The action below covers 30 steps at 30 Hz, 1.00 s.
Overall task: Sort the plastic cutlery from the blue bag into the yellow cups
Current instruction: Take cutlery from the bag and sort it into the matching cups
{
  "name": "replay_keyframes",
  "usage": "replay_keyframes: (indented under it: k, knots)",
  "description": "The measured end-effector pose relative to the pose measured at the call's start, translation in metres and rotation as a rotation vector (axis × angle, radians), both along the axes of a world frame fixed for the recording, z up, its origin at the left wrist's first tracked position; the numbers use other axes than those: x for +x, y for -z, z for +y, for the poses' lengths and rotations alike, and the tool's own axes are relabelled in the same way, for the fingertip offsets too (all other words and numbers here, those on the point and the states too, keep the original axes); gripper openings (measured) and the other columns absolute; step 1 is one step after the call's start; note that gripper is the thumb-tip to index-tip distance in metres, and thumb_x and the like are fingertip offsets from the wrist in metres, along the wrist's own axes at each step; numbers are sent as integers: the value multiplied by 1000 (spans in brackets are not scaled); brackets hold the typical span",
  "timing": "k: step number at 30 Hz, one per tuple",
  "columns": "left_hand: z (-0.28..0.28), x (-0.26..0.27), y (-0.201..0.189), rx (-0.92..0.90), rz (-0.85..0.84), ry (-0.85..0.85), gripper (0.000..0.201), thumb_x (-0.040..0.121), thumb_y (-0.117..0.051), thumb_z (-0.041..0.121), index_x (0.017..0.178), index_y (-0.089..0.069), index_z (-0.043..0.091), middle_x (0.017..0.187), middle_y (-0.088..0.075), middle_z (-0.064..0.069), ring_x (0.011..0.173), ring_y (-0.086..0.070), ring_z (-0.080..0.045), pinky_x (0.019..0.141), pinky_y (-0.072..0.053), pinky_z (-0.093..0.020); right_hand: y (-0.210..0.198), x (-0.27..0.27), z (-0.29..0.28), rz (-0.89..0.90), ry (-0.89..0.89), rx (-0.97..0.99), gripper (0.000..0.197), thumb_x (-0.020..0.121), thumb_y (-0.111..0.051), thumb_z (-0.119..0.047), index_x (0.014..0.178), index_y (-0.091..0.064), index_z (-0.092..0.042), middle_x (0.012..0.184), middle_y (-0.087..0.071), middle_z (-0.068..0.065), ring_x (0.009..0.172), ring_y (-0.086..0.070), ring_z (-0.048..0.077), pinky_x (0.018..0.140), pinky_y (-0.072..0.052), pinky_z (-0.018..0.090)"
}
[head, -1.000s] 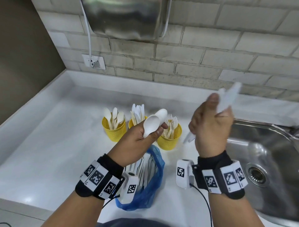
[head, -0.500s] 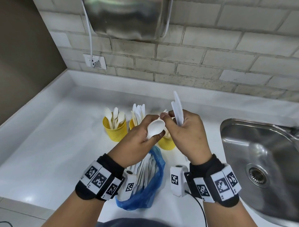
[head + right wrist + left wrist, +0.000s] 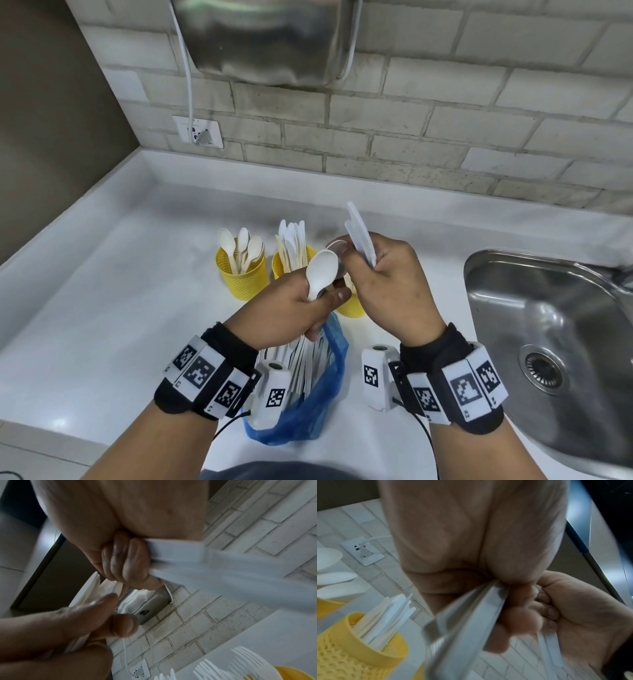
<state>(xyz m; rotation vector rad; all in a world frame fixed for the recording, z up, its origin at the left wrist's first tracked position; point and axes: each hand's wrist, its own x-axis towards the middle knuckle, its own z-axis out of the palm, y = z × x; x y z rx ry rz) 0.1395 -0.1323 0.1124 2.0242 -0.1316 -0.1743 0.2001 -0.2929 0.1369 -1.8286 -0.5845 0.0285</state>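
Head view showed the blue bag (image 3: 318,387) of cutlery lying low at centre on the white bench (image 3: 102,308). Above it, the left hand (image 3: 291,308) pinched a white spoon (image 3: 320,270) while the right hand (image 3: 394,284) curled its fingers round white knives (image 3: 359,233). Behind, mid-frame, stood yellow cups (image 3: 243,274).
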Motion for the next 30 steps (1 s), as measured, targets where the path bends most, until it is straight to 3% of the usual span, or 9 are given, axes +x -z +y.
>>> replay_keyframes:
  k: [3, 7, 9, 12, 17, 21, 25, 27, 30]
  knots:
    - [0, 1, -1, 12, 3, -6, 25, 103, -56, 26, 80, -63, 25, 57, -66, 0, 59, -69, -24, 69, -57, -38, -1, -8, 6, -20, -52, -4, 32, 92, -54, -36, 87, -72, -10, 77, -71, 10, 73, -68, 29, 67, -55, 47]
    - [0, 3, -2, -63, 54, -12, 15, 102, -50, 19, 101, -64, 23, 73, -74, -6, 63, -74, -29, 61, -53, -31, -3, -13, 6, -16, -151, -33, 30, 97, -59, -39, 86, -69, -13, 71, -66, 5, 63, -63, 22, 63, -55, 48]
    - [0, 2, -3, -84, 95, 2, 19, 103, -48, 21, 97, -65, 26, 77, -73, -16, 65, -74, -30, 60, -55, -34, -1, -11, 7, -99, -150, -116, 19, 96, -67, -36, 87, -68, -19, 72, -66, -1, 67, -64, 14, 66, -55, 41]
    - [1, 1, -2, -41, 87, -33, 22, 104, -51, 21, 91, -68, 16, 71, -74, -5, 68, -74, -17, 66, -57, -31, 4, -5, 8, -200, -51, -184, 13, 95, -68, -29, 86, -67, -19, 66, -63, -6, 63, -60, 11, 63, -51, 36]
    - [8, 7, 6, 145, -276, -349, 15, 86, -80, 37, 92, -73, 25, 75, -70, 11, 71, -67, -1, 68, -52, -18, 3, 1, 9, -287, 218, -141, 18, 95, -68, -24, 82, -56, -26, 54, -49, -15, 55, -55, 1, 54, -36, 8]
    - [10, 5, 7, 234, -401, -247, 38, 90, -79, 29, 61, -55, 27, 50, -40, 5, 50, -35, -8, 52, -28, -18, -1, 4, 13, -248, 242, -150, 29, 95, -64, -23, 72, -47, -29, 52, -48, -10, 55, -55, 3, 53, -35, 9]
    - [9, 3, 6, 242, -404, -247, 27, 89, -79, 31, 67, -62, 34, 52, -46, 7, 50, -41, -6, 54, -30, -15, -6, 6, 16, -236, 202, -144, 31, 95, -61, -22, 70, -45, -30, 53, -49, -8, 57, -54, 4, 54, -36, 9]
    - [11, 3, 4, 274, -410, -246, 18, 86, -75, 44, 75, -70, 31, 59, -56, 9, 58, -54, -6, 58, -40, -22, -6, 8, 19, -218, 185, -120, 36, 95, -61, -20, 68, -43, -35, 53, -51, -13, 55, -53, 4, 54, -35, 9]
    - [16, 6, 6, 373, -403, -275, 44, 84, -60, 57, 75, -71, 16, 62, -63, 2, 61, -60, -15, 61, -47, -37, -5, 8, 25, -155, 133, -72, 30, 95, -65, -23, 72, -50, -35, 55, -54, -18, 54, -52, 4, 54, -36, 10]
